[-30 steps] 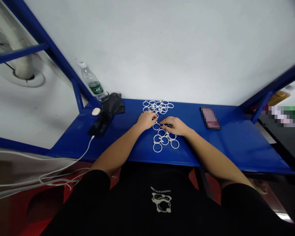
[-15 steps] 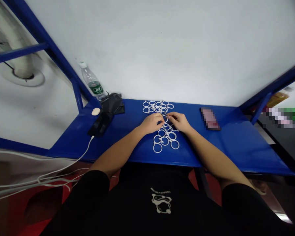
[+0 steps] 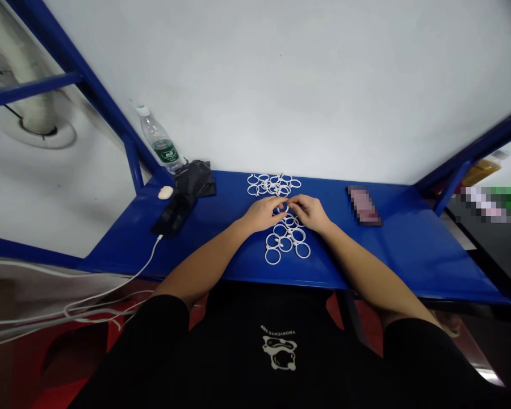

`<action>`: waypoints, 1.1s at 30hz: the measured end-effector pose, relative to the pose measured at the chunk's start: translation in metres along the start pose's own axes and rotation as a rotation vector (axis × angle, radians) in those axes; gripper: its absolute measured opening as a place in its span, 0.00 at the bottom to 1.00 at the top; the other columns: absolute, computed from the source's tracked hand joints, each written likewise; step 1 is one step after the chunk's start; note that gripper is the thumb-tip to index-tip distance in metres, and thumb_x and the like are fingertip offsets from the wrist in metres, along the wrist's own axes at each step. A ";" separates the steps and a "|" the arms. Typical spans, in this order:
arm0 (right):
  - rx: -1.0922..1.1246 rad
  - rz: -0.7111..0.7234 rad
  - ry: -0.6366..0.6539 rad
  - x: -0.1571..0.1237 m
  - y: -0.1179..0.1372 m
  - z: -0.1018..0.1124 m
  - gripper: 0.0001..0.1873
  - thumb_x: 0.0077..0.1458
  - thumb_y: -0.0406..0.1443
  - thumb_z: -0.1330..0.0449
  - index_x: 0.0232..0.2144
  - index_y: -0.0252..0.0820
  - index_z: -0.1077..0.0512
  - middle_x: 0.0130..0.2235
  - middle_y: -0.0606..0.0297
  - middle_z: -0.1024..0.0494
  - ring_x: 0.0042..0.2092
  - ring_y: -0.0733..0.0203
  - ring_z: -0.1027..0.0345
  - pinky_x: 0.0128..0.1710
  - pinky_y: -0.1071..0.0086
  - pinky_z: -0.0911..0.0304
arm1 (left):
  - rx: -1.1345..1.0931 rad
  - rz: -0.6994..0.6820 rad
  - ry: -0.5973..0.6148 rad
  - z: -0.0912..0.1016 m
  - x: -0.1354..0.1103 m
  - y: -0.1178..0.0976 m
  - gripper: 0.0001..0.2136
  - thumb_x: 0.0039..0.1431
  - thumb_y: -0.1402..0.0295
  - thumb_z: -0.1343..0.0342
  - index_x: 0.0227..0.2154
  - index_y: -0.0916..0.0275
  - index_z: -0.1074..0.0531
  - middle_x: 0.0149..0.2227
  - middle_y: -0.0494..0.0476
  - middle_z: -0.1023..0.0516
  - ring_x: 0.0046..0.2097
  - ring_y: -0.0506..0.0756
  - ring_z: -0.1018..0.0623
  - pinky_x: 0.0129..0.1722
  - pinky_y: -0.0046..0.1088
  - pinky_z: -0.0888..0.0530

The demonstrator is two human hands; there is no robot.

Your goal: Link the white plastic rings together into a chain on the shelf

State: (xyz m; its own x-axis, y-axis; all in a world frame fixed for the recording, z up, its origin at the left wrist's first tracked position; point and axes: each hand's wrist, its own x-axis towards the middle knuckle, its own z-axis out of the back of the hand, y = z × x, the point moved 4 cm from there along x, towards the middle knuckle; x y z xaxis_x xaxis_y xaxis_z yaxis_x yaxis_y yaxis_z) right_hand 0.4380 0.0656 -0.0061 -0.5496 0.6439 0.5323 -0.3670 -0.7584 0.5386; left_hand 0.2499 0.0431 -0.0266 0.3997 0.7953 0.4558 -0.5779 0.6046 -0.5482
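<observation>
My left hand (image 3: 262,215) and my right hand (image 3: 310,212) meet at the middle of the blue shelf, fingers curled and fingertips close together. A thin white ring (image 3: 283,209) shows between them, pinched at its upper edge by both sets of fingertips. Just in front of the hands lies a loose group of white rings (image 3: 285,245), each with a small tab, some overlapping. Beyond the fingertips, nearer the wall, another pile of white rings (image 3: 274,184) lies flat. The exact grip on the held ring is partly hidden by the fingers.
The blue shelf (image 3: 238,261) meets a white wall. To the left stand a plastic bottle (image 3: 164,147), a crumpled black bag (image 3: 195,179), a black device (image 3: 174,215) with a white cable, and a cream-coloured lump (image 3: 166,192). A blurred phone-like object (image 3: 364,205) lies right.
The fingertips of both hands have come closer together, and the ring between them has shifted slightly left and down. The two groups of rings look the same.
</observation>
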 end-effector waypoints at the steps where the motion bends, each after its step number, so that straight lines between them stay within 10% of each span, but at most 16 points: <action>1: 0.001 -0.011 -0.005 0.000 -0.001 0.000 0.11 0.71 0.40 0.42 0.42 0.45 0.21 0.40 0.60 0.14 0.40 0.55 0.20 0.43 0.63 0.27 | -0.001 -0.010 -0.010 0.001 0.000 0.000 0.18 0.65 0.69 0.35 0.57 0.57 0.25 0.46 0.56 0.18 0.46 0.56 0.18 0.46 0.35 0.20; 9: -0.029 -0.058 -0.002 -0.001 -0.019 -0.004 0.13 0.70 0.45 0.40 0.41 0.45 0.20 0.38 0.61 0.15 0.38 0.56 0.22 0.41 0.62 0.28 | 0.086 0.157 -0.285 0.022 0.002 0.021 0.15 0.70 0.66 0.40 0.57 0.59 0.24 0.59 0.63 0.25 0.37 0.51 0.19 0.44 0.33 0.20; 18: -0.076 -0.059 0.065 0.000 -0.019 -0.006 0.13 0.69 0.44 0.40 0.38 0.45 0.20 0.37 0.60 0.17 0.37 0.56 0.24 0.40 0.62 0.31 | 0.391 0.380 -0.085 0.021 -0.003 0.057 0.19 0.65 0.75 0.39 0.57 0.58 0.22 0.48 0.64 0.18 0.47 0.64 0.17 0.47 0.40 0.22; 33: -0.136 0.081 -0.075 -0.005 0.002 -0.007 0.16 0.71 0.46 0.39 0.53 0.44 0.22 0.38 0.61 0.16 0.35 0.58 0.23 0.38 0.64 0.28 | 0.009 -0.034 -0.309 0.015 -0.001 -0.005 0.05 0.69 0.65 0.36 0.43 0.58 0.16 0.40 0.55 0.13 0.41 0.54 0.15 0.43 0.31 0.19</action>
State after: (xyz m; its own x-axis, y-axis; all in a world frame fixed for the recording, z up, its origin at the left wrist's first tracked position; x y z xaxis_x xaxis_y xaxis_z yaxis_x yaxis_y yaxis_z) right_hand 0.4343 0.0604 -0.0123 -0.5257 0.5823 0.6202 -0.4247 -0.8113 0.4018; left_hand 0.2418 0.0387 -0.0134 0.1845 0.7226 0.6662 -0.5750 0.6291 -0.5231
